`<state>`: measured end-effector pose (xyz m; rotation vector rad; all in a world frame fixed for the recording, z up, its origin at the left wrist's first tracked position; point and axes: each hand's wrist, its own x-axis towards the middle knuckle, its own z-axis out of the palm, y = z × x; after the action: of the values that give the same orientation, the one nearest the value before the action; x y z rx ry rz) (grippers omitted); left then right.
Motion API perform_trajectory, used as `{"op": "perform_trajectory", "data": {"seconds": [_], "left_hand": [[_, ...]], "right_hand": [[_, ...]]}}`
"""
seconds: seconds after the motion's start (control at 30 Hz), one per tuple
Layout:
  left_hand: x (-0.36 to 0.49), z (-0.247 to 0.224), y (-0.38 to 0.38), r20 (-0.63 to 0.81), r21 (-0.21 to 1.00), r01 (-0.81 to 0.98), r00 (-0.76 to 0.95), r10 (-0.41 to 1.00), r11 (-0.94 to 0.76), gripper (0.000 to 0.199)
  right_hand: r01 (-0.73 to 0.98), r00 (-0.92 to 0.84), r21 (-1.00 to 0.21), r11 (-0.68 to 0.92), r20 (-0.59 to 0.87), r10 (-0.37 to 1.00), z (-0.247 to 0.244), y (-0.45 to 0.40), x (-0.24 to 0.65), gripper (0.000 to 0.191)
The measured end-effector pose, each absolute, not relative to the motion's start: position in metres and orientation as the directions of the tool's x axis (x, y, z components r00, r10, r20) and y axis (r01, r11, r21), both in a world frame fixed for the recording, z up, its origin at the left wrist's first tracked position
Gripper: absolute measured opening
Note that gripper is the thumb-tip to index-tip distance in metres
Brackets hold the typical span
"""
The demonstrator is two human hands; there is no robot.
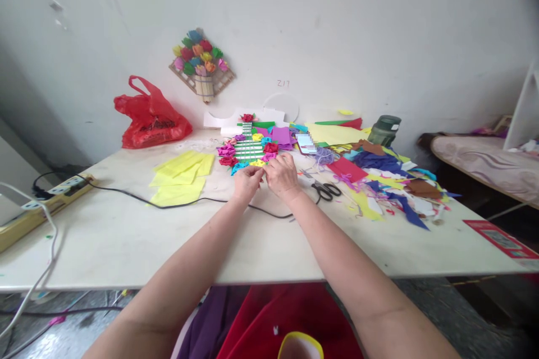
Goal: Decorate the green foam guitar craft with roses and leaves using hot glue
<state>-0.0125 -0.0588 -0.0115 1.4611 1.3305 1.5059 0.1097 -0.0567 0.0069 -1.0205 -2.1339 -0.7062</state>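
In the head view my left hand [249, 180] and my right hand [283, 174] meet over the table, fingers pinched together. Whatever they pinch is too small or covered to make out. Just beyond my fingertips lies a guitar-shaped craft piece [248, 150] with green and white stripes. Crepe-paper flowers ring it: a red flower [228, 161] and a blue flower [240, 166] at the near left, a yellow flower [257, 162] right by my fingers, and another red flower [270, 147] on the right. Black-handled scissors [328, 190] lie to the right of my right hand.
Yellow crepe sheets [181, 174] lie left, and a red plastic bag [151, 115] stands behind them. A black cable [168, 206] crosses the table from a power strip [46, 202]. Coloured paper scraps [391, 174], a phone [306, 144] and a dark bottle [384, 130] are on the right.
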Motion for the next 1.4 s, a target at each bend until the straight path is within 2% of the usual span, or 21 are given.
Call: {"op": "perform_trajectory", "data": {"seconds": [0.13,0.27,0.37,0.43,0.5,0.57,0.63,0.73,0.87,1.0,1.17,1.4], "left_hand": [[-0.012,-0.011,-0.061,0.424,0.876,0.323,-0.163,0.891,-0.358,0.012],[-0.011,-0.005,-0.067,0.476,0.846,0.312,-0.073,0.877,-0.433,0.014],[-0.017,0.005,-0.068,0.441,0.887,0.208,-0.116,0.89,-0.412,0.016],[-0.024,0.012,-0.066,0.407,0.913,0.102,-0.309,0.86,-0.395,0.013],[-0.031,0.017,-0.064,0.287,0.926,-0.055,-0.539,0.792,-0.374,0.01],[-0.033,0.019,-0.063,0.078,0.918,-0.249,-0.648,0.758,-0.307,0.009],[-0.03,0.017,-0.066,-0.113,0.9,-0.388,-0.649,0.752,-0.2,0.012],[-0.018,0.012,-0.071,-0.253,0.906,-0.422,-0.617,0.745,-0.042,0.011],[-0.007,0.006,-0.072,-0.383,0.846,-0.529,-0.508,0.772,0.072,0.015],[-0.005,0.004,-0.065,-0.469,0.749,-0.654,-0.411,0.782,0.105,0.021],[0.004,0.004,-0.053,-0.446,0.72,-0.688,-0.358,0.82,0.091,0.027],[0.01,0.004,-0.042,-0.396,0.741,-0.671,-0.408,0.823,0.024,0.028]], "right_hand": [[0.817,-0.46,0.151,0.556,0.753,0.47,0.007,-0.057,0.109,0.023],[0.832,-0.413,0.099,0.546,0.768,0.49,0.006,-0.057,0.109,0.023],[0.85,-0.285,-0.038,0.526,0.806,0.519,0.007,-0.055,0.111,0.019],[0.842,-0.123,-0.216,0.494,0.815,0.567,0.006,-0.051,0.114,0.016],[0.785,0.053,-0.425,0.451,0.772,0.634,0.005,-0.045,0.119,0.016],[0.686,0.185,-0.594,0.42,0.701,0.689,0.003,-0.038,0.124,0.018],[0.576,0.271,-0.714,0.399,0.627,0.73,0.001,-0.033,0.128,0.02],[0.448,0.354,-0.822,0.351,0.524,0.775,0.0,-0.028,0.132,0.023],[0.372,0.39,-0.878,0.302,0.443,0.808,-0.001,-0.025,0.134,0.024],[0.315,0.41,-0.903,0.291,0.406,0.817,-0.004,-0.02,0.135,0.024],[0.262,0.401,-0.907,0.329,0.412,0.818,-0.007,-0.017,0.134,0.023],[0.13,0.439,-0.937,0.324,0.347,0.829,-0.005,-0.017,0.134,0.023]]}}
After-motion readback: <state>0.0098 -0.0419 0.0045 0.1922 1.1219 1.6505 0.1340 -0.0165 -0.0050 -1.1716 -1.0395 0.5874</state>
